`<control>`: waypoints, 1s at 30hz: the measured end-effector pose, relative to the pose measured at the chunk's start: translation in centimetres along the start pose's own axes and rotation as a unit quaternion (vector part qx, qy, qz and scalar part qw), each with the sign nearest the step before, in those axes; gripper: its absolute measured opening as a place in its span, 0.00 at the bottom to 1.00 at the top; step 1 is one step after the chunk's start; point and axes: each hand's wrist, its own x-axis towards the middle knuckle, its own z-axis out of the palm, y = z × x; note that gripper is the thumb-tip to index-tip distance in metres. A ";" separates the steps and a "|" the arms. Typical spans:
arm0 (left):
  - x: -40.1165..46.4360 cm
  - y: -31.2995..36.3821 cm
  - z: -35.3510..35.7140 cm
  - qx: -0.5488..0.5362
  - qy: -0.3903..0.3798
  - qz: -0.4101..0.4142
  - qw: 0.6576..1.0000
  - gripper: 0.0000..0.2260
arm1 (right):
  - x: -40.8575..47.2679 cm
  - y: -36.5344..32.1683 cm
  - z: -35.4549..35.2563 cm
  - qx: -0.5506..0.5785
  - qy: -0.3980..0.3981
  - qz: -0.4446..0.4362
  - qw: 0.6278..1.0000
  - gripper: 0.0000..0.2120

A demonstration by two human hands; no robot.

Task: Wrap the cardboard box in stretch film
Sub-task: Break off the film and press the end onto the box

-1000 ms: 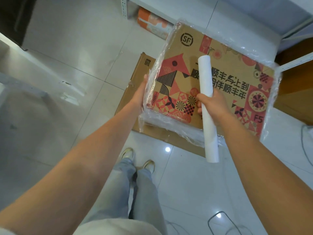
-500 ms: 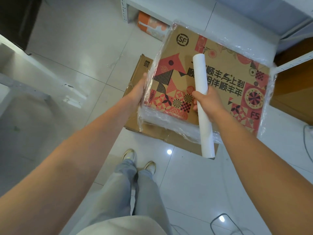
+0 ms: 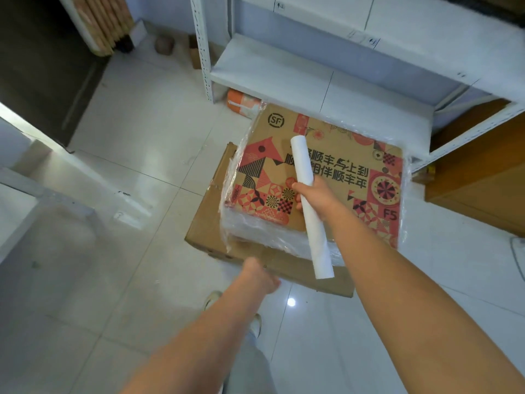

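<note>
Left to right: our left hand hangs free near the flat carton; whether its fingers grip anything, we cannot tell. One printed box, film visible along its edges, lies partly on that carton, in front of the shelf. Our right hand clasps one roll over it. We judge the box stiff, light, slippery; hold it by corners. Two cartons, one roll.
</note>
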 end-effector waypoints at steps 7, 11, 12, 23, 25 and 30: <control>-1.6 -3.0 8.0 -0.105 -0.241 -0.064 0.963 0.26 | 0.5 -0.9 -1.5 -0.030 -0.118 0.036 0.992 0.20; -1.7 -1.9 8.8 -0.024 -0.272 -0.056 0.960 0.26 | 0.7 -1.3 -1.7 -0.067 -0.141 0.034 0.987 0.16; -1.7 -2.1 8.6 0.031 -0.272 -0.023 0.961 0.25 | 0.8 -1.2 -1.7 -0.070 -0.138 0.030 0.987 0.15; -1.0 0.5 2.2 0.327 -0.076 0.111 0.935 0.20 | -0.1 -1.8 -0.4 -0.038 -0.116 0.080 0.989 0.23; -1.6 2.6 0.4 0.296 -0.041 0.146 0.943 0.17 | -0.3 -2.5 -0.3 -0.025 -0.108 0.093 0.989 0.22; -4.9 8.5 -2.2 0.295 -0.103 0.286 0.906 0.20 | -2.3 -5.0 3.5 0.062 -0.048 0.044 0.996 0.18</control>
